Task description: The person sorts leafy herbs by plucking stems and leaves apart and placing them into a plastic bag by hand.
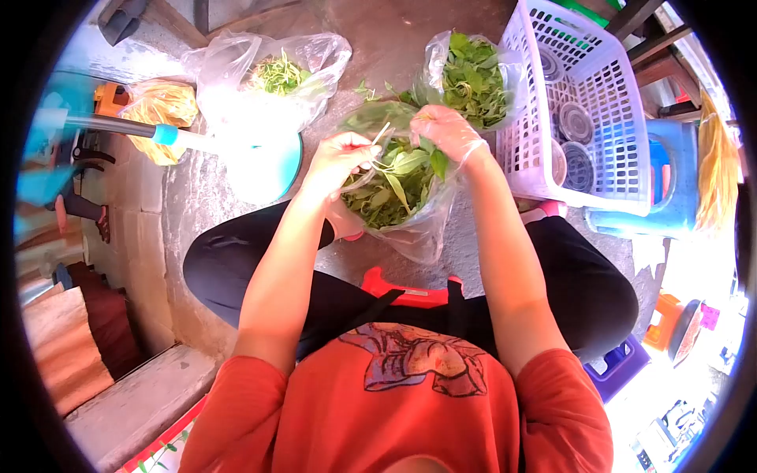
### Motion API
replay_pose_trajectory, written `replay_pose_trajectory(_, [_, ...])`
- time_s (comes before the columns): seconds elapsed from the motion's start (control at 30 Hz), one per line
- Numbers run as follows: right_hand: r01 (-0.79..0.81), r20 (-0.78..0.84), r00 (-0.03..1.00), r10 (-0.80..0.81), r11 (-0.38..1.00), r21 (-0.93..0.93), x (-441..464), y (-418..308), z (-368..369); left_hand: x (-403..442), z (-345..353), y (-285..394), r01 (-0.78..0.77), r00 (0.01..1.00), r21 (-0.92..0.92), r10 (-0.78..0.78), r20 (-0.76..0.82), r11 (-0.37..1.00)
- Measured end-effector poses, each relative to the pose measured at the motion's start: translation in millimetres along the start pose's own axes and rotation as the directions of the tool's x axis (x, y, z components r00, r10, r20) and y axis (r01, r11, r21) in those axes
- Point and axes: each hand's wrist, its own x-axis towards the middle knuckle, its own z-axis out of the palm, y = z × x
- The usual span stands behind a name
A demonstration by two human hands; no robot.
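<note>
While sitting low: concrete floor [465, 17] underneath, red stool [418, 296] close in front of torso.
White basket [611, 88]: upright-slatted, toward floor's right edge, with clear round containers [576, 122] inside.
Middle bag [422, 238]: clear, wide open, on floor between the feet; holding piled greens [374, 203].
Left-hand far bag [325, 49]: clear, toward floor's far left corner, loosely spread around cut pale-green stems [276, 75].
Right-hand far bag [516, 72]: beside basket, full of leafy greens [475, 85].
Left hand [341, 163]: over middle bag, thumb and fingertips pinching pale stem [382, 134].
Right hand [449, 135]: over middle bag's far right rim, fingers curled together; cannot tell if pinching anything.
Leafy sprig [406, 164]: between hands, just above piled greens; long axis roughly sideways, slightly tilted, leaves reaching toward right hand, one drooping toward lap.
Pale stem: long axis slanting, free end pointing away from torso and a bit right.
Progress: looks partway; leaves and stems already in separate far bags, middle bag well stocked with unsorted-looking greens, sprig not yet put down, loose bits [365, 91] on floor beyond. Exact share left: cannot tell.
</note>
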Motion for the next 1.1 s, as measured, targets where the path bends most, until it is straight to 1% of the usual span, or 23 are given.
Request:
replay_pose_trajectory(0.1, [-0.045, 0.112, 0.993, 0.039, 0.998, 0.044, -9, -27, 9, -4, 3, 6, 0.016, 1.0, -0.102, -0.015, 0.011, 0.995])
replay_pose_trajectory(0.13, [0.06, 0.115, 0.991, -0.065, 0.997, 0.047, -11, -29, 17, -5, 4, 7, 0.031, 0.999, -0.143, -0.03, 0.013, 0.989])
replay_pose_trajectory(0.17, [0.108, 0.18, 0.978, -0.106, 0.994, -0.002, -10, -32, 22, -6, 5, 8, 0.048, 0.999, -0.183, -0.045, 0.018, 0.982])
replay_pose_trajectory(0.2, [0.153, 0.18, 0.975, -0.129, 0.98, -0.127, -10, -35, 27, -7, 7, 11, 0.05, 0.999, -0.244, -0.044, 0.029, 0.968])
replay_pose_trajectory(0.23, [0.193, 0.182, 0.972, -0.15, 0.949, -0.251, -12, -38, 31, -7, 8, 12, 0.035, 0.999, -0.253, -0.03, 0.024, 0.967])
replay_pose_trajectory(0.27, [0.223, 0.152, 0.971, -0.184, 0.927, -0.302, -13, -38, 34, -5, 8, 13, 0.021, 1.0, -0.262, -0.016, 0.02, 0.965])
replay_pose_trajectory(0.37, [0.22, 0.107, 0.974, -0.201, 0.951, -0.219, -18, -45, 35, -7, 11, 20, -0.03, 1.0, -0.27, 0.027, -0.015, 0.962])
replay_pose_trajectory(0.4, [0.203, 0.07, 0.979, -0.192, 0.949, -0.241, -22, -51, 36, -10, 13, 23, -0.05, 0.999, -0.271, 0.044, -0.03, 0.961])
replay_pose_trajectory(0.5, [0.181, -0.131, 0.968, -0.215, 0.956, -0.231, -36, -61, 40, -19, 23, 32, -0.142, 0.99, -0.301, 0.127, -0.069, 0.943])
replay_pose_trajectory(0.53, [0.136, -0.227, 0.961, -0.157, 0.985, -0.107, -43, -64, 42, -24, 26, 36, -0.164, 0.986, -0.327, 0.147, -0.075, 0.931])
replay_pose_trajectory(0.63, [0.196, -0.336, 0.923, -0.187, 0.981, -0.009, -65, -61, 47, -32, 34, 44, -0.244, 0.969, -0.299, 0.221, -0.109, 0.922])
replay_pose_trajectory(0.67, [0.268, -0.28, 0.92, -0.275, 0.961, -0.065, -74, -65, 49, -36, 37, 47, -0.281, 0.96, -0.297, 0.263, -0.101, 0.913])
replay_pose_trajectory(0.73, [0.327, -0.235, 0.919, -0.318, 0.945, 0.001, -86, -77, 59, -46, 43, 55, -0.319, 0.948, -0.288, 0.297, -0.119, 0.903])
replay_pose_trajectory(0.77, [0.224, -0.214, 0.957, -0.194, 0.966, 0.127, -91, -93, 63, -54, 46, 64, -0.337, 0.941, -0.282, 0.312, -0.133, 0.898])
replay_pose_trajectory(0.8, [0.114, -0.19, 0.979, -0.067, 0.962, 0.248, -97, -108, 68, -61, 47, 75, -0.391, 0.916, -0.216, 0.355, -0.188, 0.895])
replay_pose_trajectory(0.9, [0.18, -0.2, 0.966, -0.161, 0.981, 0.078, -97, -131, 66, -67, 38, 97, -0.545, 0.833, -0.115, 0.52, -0.187, 0.831])
replay_pose_trajectory(0.93, [0.193, -0.171, 0.968, -0.182, 0.98, 0.052, -97, -140, 65, -68, 35, 103, -0.568, 0.82, -0.144, 0.542, -0.186, 0.81])
replay_pose_trajectory(0.97, [0.236, -0.159, 0.961, -0.227, 0.971, 0.04, -96, -146, 65, -71, 34, 107, -0.576, 0.814, -0.178, 0.54, -0.215, 0.798])
replay_pose_trajectory(1.03, [0.322, -0.169, 0.931, -0.324, 0.946, -0.043, -84, -146, 62, -76, 33, 118, -0.591, 0.804, -0.242, 0.539, -0.251, 0.77])
replay_pose_trajectory(1.1, [0.289, -0.174, 0.944, -0.28, 0.957, 0.029, -82, -161, 61, -80, 32, 124, -0.588, 0.805, -0.319, 0.503, -0.313, 0.743])
